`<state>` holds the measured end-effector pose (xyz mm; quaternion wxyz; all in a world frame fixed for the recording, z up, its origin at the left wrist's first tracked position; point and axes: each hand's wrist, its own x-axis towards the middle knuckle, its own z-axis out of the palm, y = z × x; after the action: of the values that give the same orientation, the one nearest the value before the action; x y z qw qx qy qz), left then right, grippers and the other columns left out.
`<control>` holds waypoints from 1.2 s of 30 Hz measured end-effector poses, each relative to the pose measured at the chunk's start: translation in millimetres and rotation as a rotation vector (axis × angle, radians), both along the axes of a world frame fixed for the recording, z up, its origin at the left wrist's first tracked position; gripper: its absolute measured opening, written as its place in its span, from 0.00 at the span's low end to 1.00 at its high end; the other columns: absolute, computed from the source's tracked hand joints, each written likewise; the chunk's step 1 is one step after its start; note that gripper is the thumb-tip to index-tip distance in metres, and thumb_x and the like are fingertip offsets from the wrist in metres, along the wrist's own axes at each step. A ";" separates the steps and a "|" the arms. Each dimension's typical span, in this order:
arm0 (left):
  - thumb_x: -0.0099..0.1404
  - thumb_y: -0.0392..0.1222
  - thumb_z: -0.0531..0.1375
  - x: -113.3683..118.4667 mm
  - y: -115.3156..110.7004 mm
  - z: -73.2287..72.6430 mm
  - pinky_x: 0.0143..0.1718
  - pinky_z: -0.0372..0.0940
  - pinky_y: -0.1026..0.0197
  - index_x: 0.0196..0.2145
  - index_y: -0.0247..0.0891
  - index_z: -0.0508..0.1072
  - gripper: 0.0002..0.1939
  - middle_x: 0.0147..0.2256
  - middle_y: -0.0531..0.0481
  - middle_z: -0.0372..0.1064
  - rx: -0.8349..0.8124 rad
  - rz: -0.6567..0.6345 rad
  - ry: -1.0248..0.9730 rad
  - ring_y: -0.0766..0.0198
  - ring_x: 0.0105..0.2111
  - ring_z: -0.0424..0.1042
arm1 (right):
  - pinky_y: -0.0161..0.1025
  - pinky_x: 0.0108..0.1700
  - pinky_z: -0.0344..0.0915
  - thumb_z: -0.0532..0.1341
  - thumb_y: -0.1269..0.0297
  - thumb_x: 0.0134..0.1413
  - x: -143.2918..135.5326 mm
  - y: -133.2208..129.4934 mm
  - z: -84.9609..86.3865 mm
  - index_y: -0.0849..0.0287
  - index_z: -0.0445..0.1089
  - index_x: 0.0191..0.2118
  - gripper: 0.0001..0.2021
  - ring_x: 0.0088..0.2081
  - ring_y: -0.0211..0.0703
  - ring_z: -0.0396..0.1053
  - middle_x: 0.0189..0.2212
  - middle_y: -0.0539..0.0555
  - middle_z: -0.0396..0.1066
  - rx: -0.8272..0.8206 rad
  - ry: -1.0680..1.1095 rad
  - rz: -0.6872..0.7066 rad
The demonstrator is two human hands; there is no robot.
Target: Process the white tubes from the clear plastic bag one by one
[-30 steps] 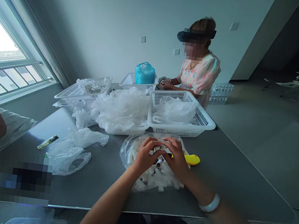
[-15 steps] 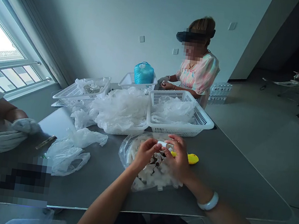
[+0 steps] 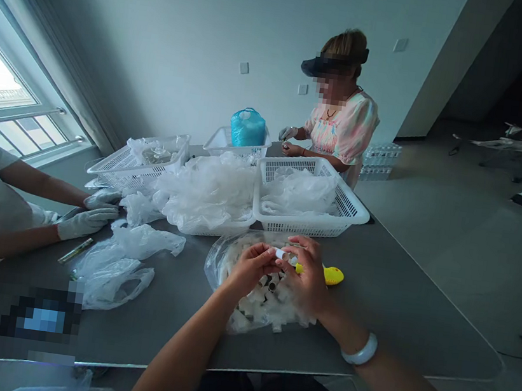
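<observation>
A small white tube (image 3: 281, 254) is pinched at one end in the fingertips of my left hand (image 3: 251, 268). My right hand (image 3: 306, 272), with a pale bangle on its wrist, curls round the tube's other end with thumb and fingers. Under both hands lies a clear plastic bag (image 3: 218, 263) full of short white tubes (image 3: 257, 294), some with dark openings facing up. A yellow object (image 3: 334, 275), perhaps a handle, sticks out beyond my right hand; the rest of it is hidden.
White baskets (image 3: 309, 227) with clear plastic bags (image 3: 213, 189) stand across the grey table (image 3: 399, 316). Farther back is a blue bag (image 3: 247, 128). A gloved co-worker's hand (image 3: 89, 222) is at left near loose plastic (image 3: 121, 267); another person (image 3: 337, 128) works at the far side.
My hands still hold the tube, which has turned slightly so its open end shows. The left co-worker's gloved hands have reached forward to the plastic by the baskets.
</observation>
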<state>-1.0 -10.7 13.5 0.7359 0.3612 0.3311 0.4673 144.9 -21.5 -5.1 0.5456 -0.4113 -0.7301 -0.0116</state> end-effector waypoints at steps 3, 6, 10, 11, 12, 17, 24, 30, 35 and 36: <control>0.46 0.44 0.70 -0.5 0.8 0.6 0.33 0.65 0.67 0.27 0.32 0.68 0.17 0.25 0.53 0.70 0.080 0.072 0.027 0.71 0.26 0.70 | 0.49 0.48 0.62 0.55 0.58 0.58 0.3 1.4 -0.9 0.53 0.65 0.40 0.07 0.48 0.48 0.62 0.43 0.56 0.64 -0.024 -0.007 -0.022; 0.46 0.39 0.69 -1.4 2.3 -1.9 0.33 0.64 0.67 0.28 0.34 0.68 0.15 0.26 0.54 0.70 0.165 0.124 0.033 0.71 0.27 0.70 | 0.49 0.48 0.62 0.55 0.58 0.58 0.6 2.6 -1.6 0.53 0.65 0.41 0.08 0.47 0.49 0.62 0.42 0.56 0.64 -0.047 -0.012 -0.029; 0.45 0.33 0.69 -2.2 3.9 -5.1 0.36 0.63 0.67 0.31 0.35 0.68 0.16 0.31 0.55 0.70 0.226 0.165 -0.033 0.71 0.31 0.70 | 0.49 0.48 0.62 0.54 0.58 0.59 0.9 3.9 -2.1 0.54 0.64 0.40 0.08 0.47 0.49 0.62 0.42 0.56 0.65 -0.037 -0.004 -0.030; 0.44 0.33 0.69 -2.3 4.0 -5.2 0.36 0.63 0.67 0.31 0.35 0.69 0.16 0.32 0.55 0.71 0.235 0.171 -0.038 0.71 0.31 0.70 | 0.49 0.48 0.62 0.54 0.58 0.59 0.9 4.1 -2.1 0.54 0.64 0.41 0.08 0.46 0.49 0.62 0.42 0.56 0.65 -0.035 -0.004 -0.027; 0.44 0.33 0.69 -2.3 4.0 -5.1 0.36 0.63 0.67 0.31 0.35 0.69 0.16 0.32 0.54 0.71 0.242 0.174 -0.037 0.71 0.31 0.70 | 0.49 0.48 0.62 0.54 0.59 0.59 1.0 4.1 -1.9 0.54 0.64 0.41 0.08 0.46 0.49 0.62 0.42 0.56 0.65 -0.036 -0.005 -0.022; 0.44 0.32 0.69 -2.6 3.8 -4.5 0.35 0.63 0.67 0.31 0.35 0.70 0.16 0.31 0.54 0.70 0.289 0.172 -0.042 0.71 0.31 0.69 | 0.47 0.48 0.62 0.54 0.59 0.59 0.6 3.5 -1.5 0.55 0.65 0.41 0.08 0.46 0.48 0.62 0.41 0.56 0.66 -0.042 -0.013 -0.002; 0.44 0.35 0.69 -4.0 3.6 -5.2 0.35 0.64 0.66 0.31 0.36 0.71 0.15 0.30 0.55 0.68 0.330 0.175 0.006 0.70 0.30 0.67 | 0.48 0.47 0.62 0.53 0.58 0.60 -0.6 4.0 -4.2 0.54 0.66 0.42 0.10 0.45 0.48 0.63 0.40 0.56 0.67 -0.059 0.003 0.033; 0.48 0.40 0.68 -3.9 0.2 1.6 0.31 0.62 0.67 0.33 0.37 0.77 0.12 0.32 0.51 0.68 0.465 0.168 0.291 0.68 0.30 0.65 | 0.47 0.45 0.63 0.51 0.56 0.61 -2.4 3.0 -4.5 0.55 0.67 0.42 0.12 0.41 0.47 0.65 0.36 0.55 0.70 -0.184 -0.021 0.124; 0.47 0.42 0.68 -5.8 6.2 -0.7 0.30 0.63 0.67 0.31 0.39 0.77 0.12 0.27 0.53 0.70 0.226 0.195 0.070 0.71 0.25 0.66 | 0.46 0.45 0.64 0.51 0.56 0.60 4.5 7.2 -1.3 0.56 0.66 0.44 0.13 0.43 0.48 0.66 0.38 0.56 0.70 -0.326 -0.052 0.160; 0.46 0.41 0.69 -7.2 8.2 -1.0 0.30 0.63 0.68 0.30 0.39 0.77 0.12 0.26 0.54 0.71 0.177 0.209 0.008 0.72 0.24 0.66 | 0.45 0.44 0.64 0.51 0.57 0.60 8.6 8.8 0.7 0.56 0.67 0.43 0.13 0.42 0.47 0.67 0.39 0.56 0.70 -0.370 -0.070 0.172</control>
<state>-8.2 -2.5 12.5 0.6471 0.3900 0.3273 0.5674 153.5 -12.7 -4.5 0.4341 -0.4398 -0.7708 0.1551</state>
